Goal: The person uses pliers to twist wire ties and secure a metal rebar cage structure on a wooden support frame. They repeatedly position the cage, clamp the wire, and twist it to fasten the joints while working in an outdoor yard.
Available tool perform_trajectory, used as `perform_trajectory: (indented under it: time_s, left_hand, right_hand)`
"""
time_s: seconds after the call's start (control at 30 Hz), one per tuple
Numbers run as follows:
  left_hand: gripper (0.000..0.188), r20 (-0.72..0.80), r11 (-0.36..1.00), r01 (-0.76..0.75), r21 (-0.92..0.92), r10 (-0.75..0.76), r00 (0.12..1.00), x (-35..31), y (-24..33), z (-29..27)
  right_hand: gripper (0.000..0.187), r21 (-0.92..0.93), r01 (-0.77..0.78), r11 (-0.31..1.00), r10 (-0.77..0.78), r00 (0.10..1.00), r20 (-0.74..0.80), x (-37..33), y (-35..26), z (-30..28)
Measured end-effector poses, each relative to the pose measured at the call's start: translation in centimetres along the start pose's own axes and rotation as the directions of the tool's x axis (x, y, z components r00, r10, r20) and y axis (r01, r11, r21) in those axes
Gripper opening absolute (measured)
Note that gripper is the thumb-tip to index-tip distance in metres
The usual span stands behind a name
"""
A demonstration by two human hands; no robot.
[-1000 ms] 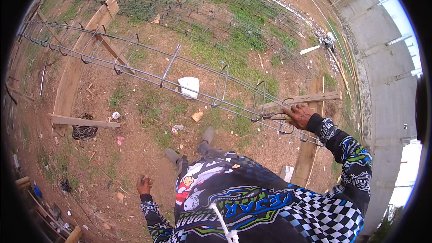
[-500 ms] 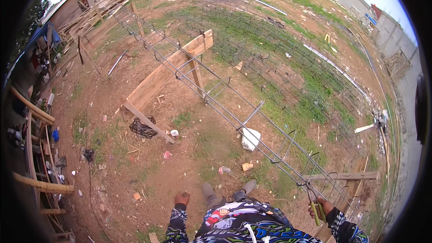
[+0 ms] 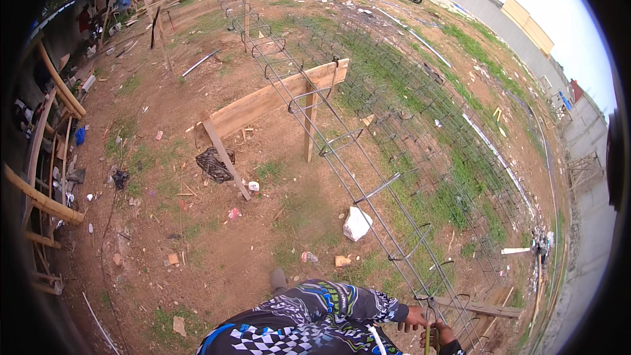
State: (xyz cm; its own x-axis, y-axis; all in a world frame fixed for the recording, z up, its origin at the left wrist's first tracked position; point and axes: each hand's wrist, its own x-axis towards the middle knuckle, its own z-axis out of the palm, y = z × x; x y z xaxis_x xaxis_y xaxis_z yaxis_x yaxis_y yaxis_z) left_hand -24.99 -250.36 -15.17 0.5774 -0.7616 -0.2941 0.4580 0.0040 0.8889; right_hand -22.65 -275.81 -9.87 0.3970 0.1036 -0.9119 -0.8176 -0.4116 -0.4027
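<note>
A long rebar cage (image 3: 368, 204) of thin steel bars and bent stirrups runs from the far left toward me, ending at my lower right. My right hand (image 3: 446, 336) is closed around yellow-green-handled pincers (image 3: 428, 336), whose dark head is up at the bars. From the left, my left hand (image 3: 414, 317) reaches across to the same spot, its fingers drawn together beside the pincers. What they pinch, if anything, is too small to make out.
A wooden plank trestle (image 3: 276, 95) supports the cage farther off; a beam (image 3: 483, 306) lies under its near end. More rebar cages (image 3: 420, 112) rest on the grass to the right. A white block (image 3: 357, 223) sits below the cage. A bamboo frame (image 3: 46, 200) stands at left.
My left hand has swung from beside my left leg over to the pincers at the bars. My body and view have turned, and the right hand still holds the pincers.
</note>
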Motion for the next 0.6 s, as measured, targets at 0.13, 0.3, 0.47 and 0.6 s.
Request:
perform_trajectory:
  time_s: [0.13,0.3,0.47,0.6]
  left_hand:
    - [0.039,0.025,0.950,0.022,-0.313,-0.015,1.000,-1.6,-0.6,0.8]
    - [0.038,-0.062,0.946,-0.183,-0.266,0.173,0.983,-0.7,-0.1,0.0]
    - [0.053,-0.285,0.836,-0.322,0.444,0.473,0.834,-1.2,-1.0,-1.1]
    - [0.080,-0.425,0.904,-0.365,0.222,0.426,0.798,-8.0,0.8,-4.2]
  right_hand:
    - [0.049,-0.086,0.005,0.996,-0.011,0.997,-0.076,3.1,1.4,-0.2]
    - [0.050,-0.082,0.021,0.996,-0.027,0.997,-0.066,3.4,1.4,-0.6]
    - [0.052,-0.403,0.071,0.913,-0.115,0.990,-0.085,-0.3,-2.9,1.7]
    - [0.054,-0.698,0.110,0.708,-0.235,0.968,-0.085,-1.8,-4.8,3.3]
